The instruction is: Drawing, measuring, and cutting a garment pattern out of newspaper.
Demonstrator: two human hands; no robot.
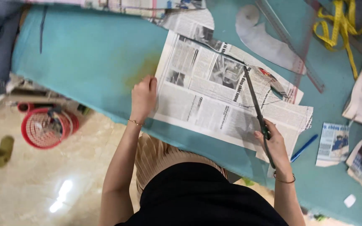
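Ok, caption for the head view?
Right hand cuts newspaper with scissors on teal table; left hand steadies it.

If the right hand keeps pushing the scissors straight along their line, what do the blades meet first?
More of the newspaper they lie on, likely. Held by the right hand, the scissors point up-left toward its far edge; beyond lies another newspaper sheet.

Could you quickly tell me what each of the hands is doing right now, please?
Left hand: fingers curled, pressing on the left edge of the newspaper, holding nothing.
Right hand: closed on the scissors.

Scissor handles (266, 136) inside right-hand grip (275, 144)
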